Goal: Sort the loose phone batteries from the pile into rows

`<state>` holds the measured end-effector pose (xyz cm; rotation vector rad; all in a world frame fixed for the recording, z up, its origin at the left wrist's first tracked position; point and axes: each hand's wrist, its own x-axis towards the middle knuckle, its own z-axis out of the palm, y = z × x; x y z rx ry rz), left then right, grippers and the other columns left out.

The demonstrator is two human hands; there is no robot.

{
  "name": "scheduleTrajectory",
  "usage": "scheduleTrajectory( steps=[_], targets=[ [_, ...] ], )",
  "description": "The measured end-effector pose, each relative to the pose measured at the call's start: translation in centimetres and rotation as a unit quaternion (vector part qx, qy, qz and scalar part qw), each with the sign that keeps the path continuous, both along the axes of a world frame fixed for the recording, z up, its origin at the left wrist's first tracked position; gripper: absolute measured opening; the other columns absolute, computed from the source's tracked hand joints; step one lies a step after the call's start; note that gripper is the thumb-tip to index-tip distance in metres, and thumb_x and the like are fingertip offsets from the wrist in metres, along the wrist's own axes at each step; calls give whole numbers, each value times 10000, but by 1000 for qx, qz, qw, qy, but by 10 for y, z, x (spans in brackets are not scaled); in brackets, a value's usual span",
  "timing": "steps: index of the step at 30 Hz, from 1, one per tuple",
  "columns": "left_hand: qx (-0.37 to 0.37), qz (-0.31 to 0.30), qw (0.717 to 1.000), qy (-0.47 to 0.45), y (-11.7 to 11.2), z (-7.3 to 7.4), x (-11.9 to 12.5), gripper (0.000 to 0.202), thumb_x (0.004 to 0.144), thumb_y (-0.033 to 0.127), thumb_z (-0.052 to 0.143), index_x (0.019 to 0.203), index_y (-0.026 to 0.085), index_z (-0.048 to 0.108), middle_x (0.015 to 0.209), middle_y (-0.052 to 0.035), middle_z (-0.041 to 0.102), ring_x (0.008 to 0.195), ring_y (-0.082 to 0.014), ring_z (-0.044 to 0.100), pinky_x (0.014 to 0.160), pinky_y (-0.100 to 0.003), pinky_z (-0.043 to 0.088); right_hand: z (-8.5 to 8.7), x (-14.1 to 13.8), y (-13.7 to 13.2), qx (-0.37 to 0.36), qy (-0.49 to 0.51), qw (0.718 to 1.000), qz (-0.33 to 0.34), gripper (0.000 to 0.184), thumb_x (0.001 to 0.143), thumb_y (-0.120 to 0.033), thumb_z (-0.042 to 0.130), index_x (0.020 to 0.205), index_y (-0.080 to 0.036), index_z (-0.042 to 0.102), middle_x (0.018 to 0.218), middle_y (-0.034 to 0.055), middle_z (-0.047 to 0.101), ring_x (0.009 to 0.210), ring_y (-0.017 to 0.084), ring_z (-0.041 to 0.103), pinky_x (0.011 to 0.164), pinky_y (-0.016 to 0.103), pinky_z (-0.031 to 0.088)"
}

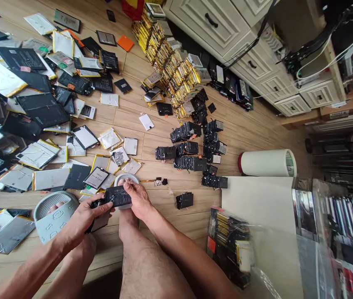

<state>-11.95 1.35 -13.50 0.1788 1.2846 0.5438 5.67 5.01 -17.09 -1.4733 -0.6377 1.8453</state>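
A flat black phone battery (118, 196) is held between both my hands, just above my bare leg. My left hand (84, 218) grips its left end, fingers curled around it. My right hand (137, 197) pinches its right end with thumb and fingertips pressed together. Right behind the battery sits a small roll of tape (126, 178). A grey perforated sandal (55, 214) covers my left foot, next to my left hand.
Several loose batteries lie spread over the wooden floor at left (39, 104). Rows of stacked gold and black batteries (176, 79) run toward the white drawers (251, 62). A big white paper roll (268, 162) lies at right. A clear bag of batteries (229, 245) sits near my right knee.
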Motion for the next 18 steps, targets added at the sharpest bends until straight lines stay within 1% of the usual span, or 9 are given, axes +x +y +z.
scheduleTrajectory(
  steps=[1,3,5,7,9,11,13,15,18],
  targets=[
    [-13,18,1000,14,-1,-1,3,555,595,462,953,966,162,671,780,-85,754,657,-193,677,604,-282,540,2,1,-2,-14,8,1000,-14,500,719,-680,806,925,-237,702,1034,21,691,1006,208,629,878,315,532],
    [-38,51,997,30,-3,-3,7,635,558,486,958,1014,173,647,805,-96,765,683,-230,700,631,-333,565,8,3,-9,-45,9,999,-20,479,722,-608,835,1015,-250,712,1051,14,703,965,198,647,802,299,552],
    [-49,57,997,34,-4,-3,10,657,539,498,959,1012,179,633,805,-95,764,685,-237,700,638,-348,564,13,6,-16,-66,14,998,-15,462,730,-555,845,1056,-256,713,1091,16,713,938,188,660,748,285,566],
    [-37,30,998,43,-3,-1,13,636,555,516,948,995,178,637,790,-83,752,672,-216,678,631,-324,539,16,14,-19,-64,15,998,-15,443,750,-526,835,1080,-251,726,1127,27,718,917,175,665,722,268,571],
    [-1,-19,999,46,0,3,17,613,603,551,919,1012,176,658,783,-66,734,667,-194,652,619,-297,502,17,30,-14,-43,-10,998,-36,451,764,-518,823,1114,-245,742,1092,37,728,863,158,658,686,248,560],
    [46,-69,996,44,4,7,19,600,647,572,890,1048,179,679,792,-58,720,707,-194,645,634,-287,481,15,55,2,-4,-64,994,-93,482,764,-522,815,1144,-234,747,1064,50,734,813,146,644,654,237,543],
    [69,-98,992,39,6,8,18,595,674,588,867,1072,185,683,809,-60,714,766,-208,648,652,-285,473,11,86,27,35,-136,976,-168,531,758,-524,803,1193,-228,728,1113,68,733,800,144,640,637,238,535],
    [53,-102,993,38,4,6,15,611,684,620,844,1082,191,668,808,-65,714,767,-211,640,641,-284,463,6,114,56,59,-206,953,-215,577,786,-516,757,1279,-227,685,1190,84,724,812,145,647,632,238,533],
    [0,-92,995,49,-3,1,10,660,658,669,830,1076,194,639,752,-62,702,665,-191,602,577,-271,420,-4,140,93,77,-286,929,-222,567,856,-491,647,1351,-215,642,1248,100,707,853,160,659,614,236,533]
  ],
)
